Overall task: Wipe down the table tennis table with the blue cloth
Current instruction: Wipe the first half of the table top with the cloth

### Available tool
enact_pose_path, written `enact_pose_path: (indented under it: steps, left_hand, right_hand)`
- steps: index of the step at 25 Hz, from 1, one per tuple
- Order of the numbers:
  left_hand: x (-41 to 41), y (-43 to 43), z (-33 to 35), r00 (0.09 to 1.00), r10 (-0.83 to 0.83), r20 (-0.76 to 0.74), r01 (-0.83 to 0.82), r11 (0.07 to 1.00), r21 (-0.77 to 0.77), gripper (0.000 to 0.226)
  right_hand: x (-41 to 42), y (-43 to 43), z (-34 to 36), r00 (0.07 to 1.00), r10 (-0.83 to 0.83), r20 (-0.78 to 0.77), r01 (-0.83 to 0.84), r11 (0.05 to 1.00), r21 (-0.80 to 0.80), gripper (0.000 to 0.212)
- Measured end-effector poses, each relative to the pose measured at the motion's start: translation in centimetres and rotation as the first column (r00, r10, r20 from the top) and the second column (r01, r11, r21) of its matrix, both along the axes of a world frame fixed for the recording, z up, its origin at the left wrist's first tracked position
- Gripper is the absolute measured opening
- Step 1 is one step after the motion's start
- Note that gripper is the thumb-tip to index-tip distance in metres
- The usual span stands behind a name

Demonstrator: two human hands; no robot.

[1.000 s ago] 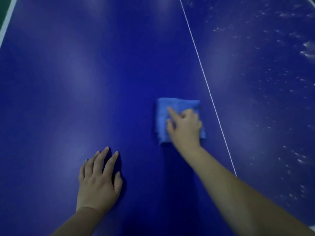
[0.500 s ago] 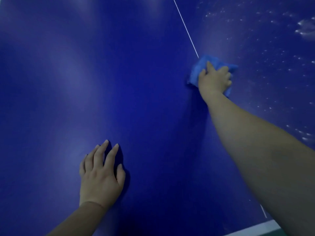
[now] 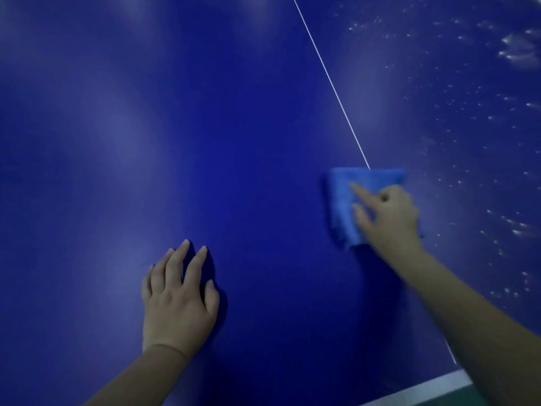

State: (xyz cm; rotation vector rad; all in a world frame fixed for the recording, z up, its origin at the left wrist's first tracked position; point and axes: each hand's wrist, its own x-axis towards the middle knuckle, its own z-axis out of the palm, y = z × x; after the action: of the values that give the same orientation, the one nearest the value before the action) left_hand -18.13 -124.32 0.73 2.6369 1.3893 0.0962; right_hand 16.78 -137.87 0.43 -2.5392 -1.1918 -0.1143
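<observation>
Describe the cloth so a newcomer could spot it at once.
On the dark blue table, follow the thin white line toward the near edge. The cloth lies where that line disappears, under the right hand. It is a folded, fuzzy square of lighter blue than the table, with white specks to its right.

One table tennis table (image 3: 205, 112); one blue cloth (image 3: 341, 197); two hands: left hand (image 3: 178, 300), right hand (image 3: 390, 222); one white centre line (image 3: 331, 80); numerous pale specks (image 3: 515, 49), far right.

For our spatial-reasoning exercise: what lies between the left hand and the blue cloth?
In the head view, only bare table surface lies between the left hand and the blue cloth.
</observation>
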Motion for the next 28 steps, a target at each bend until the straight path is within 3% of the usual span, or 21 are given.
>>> enact_pose_path:
  steps: [2, 4, 6, 8, 9, 11, 12, 14, 17, 19, 21, 23, 25, 28]
  left_hand:
    - [0.0, 0.0, 0.0, 1.000, 0.001, 0.000, -0.001, 1.000, -0.006, 0.058]
    - [-0.1, 0.0, 0.0, 1.000, 0.006, -0.005, -0.006, 1.000, -0.012, 0.059]
    - [0.1, 0.0, 0.1, 1.000, 0.011, -0.001, -0.011, 1.000, -0.021, 0.059]
    - [0.2, 0.1, 0.2, 1.000, 0.013, 0.014, -0.013, 1.000, -0.024, 0.059]
    - [0.2, 0.1, 0.2, 1.000, 0.013, 0.019, -0.012, 1.000, -0.024, 0.059]
    - [0.1, 0.1, 0.1, 1.000, 0.010, 0.010, -0.010, 1.000, -0.028, 0.059]
    - [0.1, 0.1, 0.1, 1.000, 0.010, 0.003, -0.010, 0.999, -0.030, 0.059]
    - [0.0, 0.1, 0.1, 1.000, 0.017, -0.004, -0.017, 0.999, -0.030, 0.060]
    - [0.0, 0.0, 0.0, 1.000, 0.011, 0.001, -0.011, 1.000, -0.020, 0.059]
    - [0.0, 0.1, -0.1, 1.000, 0.006, 0.010, -0.006, 1.000, -0.004, 0.058]
    - [0.0, 0.0, -0.2, 1.000, 0.003, 0.018, -0.003, 1.000, 0.010, 0.058]
    - [0.0, 0.1, -0.3, 0.999, 0.006, 0.032, -0.007, 1.000, 0.017, 0.059]
    - [0.1, 0.1, -0.3, 0.999, 0.012, 0.047, -0.012, 1.000, 0.012, 0.059]
    - [0.0, 0.0, -0.3, 0.999, 0.008, 0.045, -0.008, 1.000, 0.003, 0.059]
  right_hand:
    - [5.3, -0.8, 0.2, 0.933, -0.358, -0.038, 0.358, 0.934, -0.010, 0.042]
    - [5.4, 1.7, 0.5, 0.829, -0.556, -0.070, 0.553, 0.831, -0.058, 0.044]
    - [0.1, 4.7, 0.7, 0.919, -0.388, -0.071, 0.384, 0.921, -0.059, 0.043]
    - [-8.3, 5.4, 0.2, 0.998, 0.038, -0.046, -0.040, 0.998, -0.043, 0.042]
    - [-11.7, 4.4, 0.1, 0.972, 0.233, -0.042, -0.235, 0.970, -0.063, 0.042]
    - [-12.0, 1.7, 0.4, 0.922, 0.378, -0.081, -0.382, 0.923, -0.043, 0.043]
    - [-10.0, 0.8, 0.6, 0.941, 0.331, -0.075, -0.333, 0.943, -0.020, 0.043]
    - [-4.5, 0.3, 0.7, 0.999, 0.039, -0.033, -0.038, 0.999, 0.021, 0.046]
    - [2.4, 3.7, 0.1, 0.918, -0.395, -0.023, 0.396, 0.918, 0.015, 0.044]
    - [3.0, 8.6, 0.1, 0.867, -0.495, -0.061, 0.493, 0.869, -0.041, 0.044]
    - [0.5, 12.8, 0.5, 0.917, -0.388, -0.092, 0.384, 0.921, -0.066, 0.044]
    - [-5.3, 13.9, 0.4, 0.995, -0.080, -0.059, 0.078, 0.996, -0.034, 0.043]
    - [-11.0, 10.5, 0.1, 0.978, 0.202, -0.048, -0.203, 0.979, -0.029, 0.043]
    - [-9.7, 1.2, -0.1, 0.973, 0.225, -0.056, -0.225, 0.974, 0.009, 0.042]
